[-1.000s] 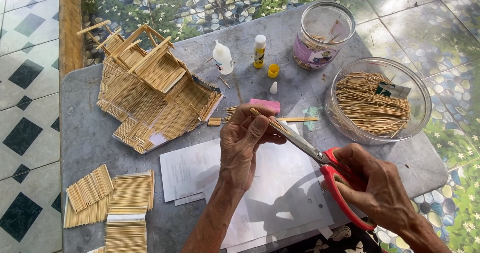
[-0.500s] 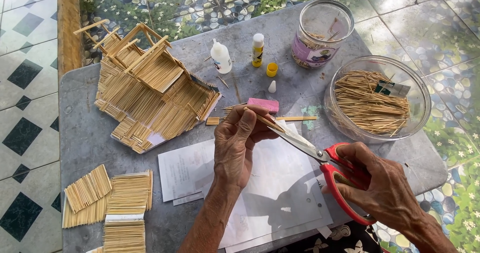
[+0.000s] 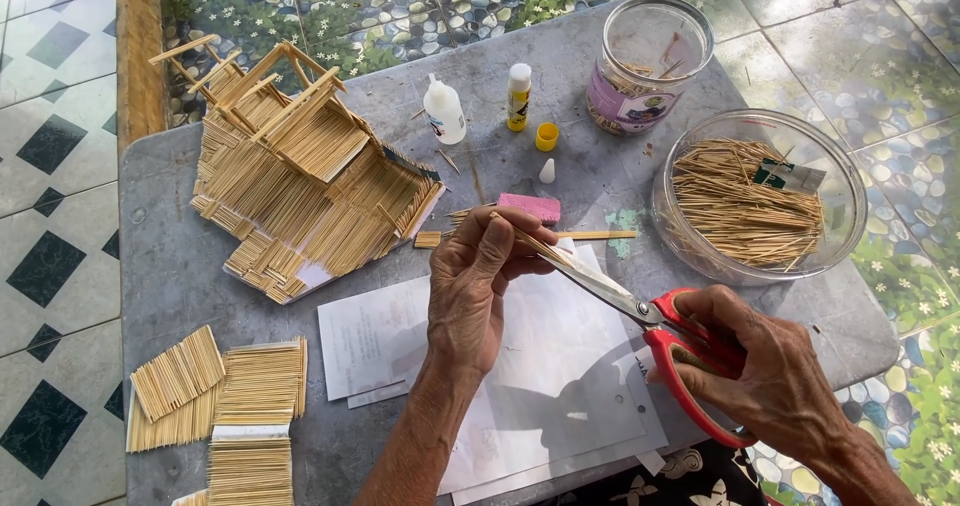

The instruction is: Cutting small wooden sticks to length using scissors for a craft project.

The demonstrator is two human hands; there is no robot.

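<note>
My left hand pinches a thin wooden stick between thumb and fingers above white paper sheets. Red-handled scissors are gripped in my right hand, and their metal blades reach up-left to the stick at my left fingertips. A stick-built model house lies on the grey table at the upper left.
A round clear bowl of sticks stands at right, a clear jar behind it. Glue bottles, a yellow cap and a pink block sit mid-table. Flat stick panels lie at lower left. Tiled floor surrounds the table.
Both hands have stayed nearly still. The scissors' blades have closed a little on the stick and shifted slightly up toward the left fingertips.
</note>
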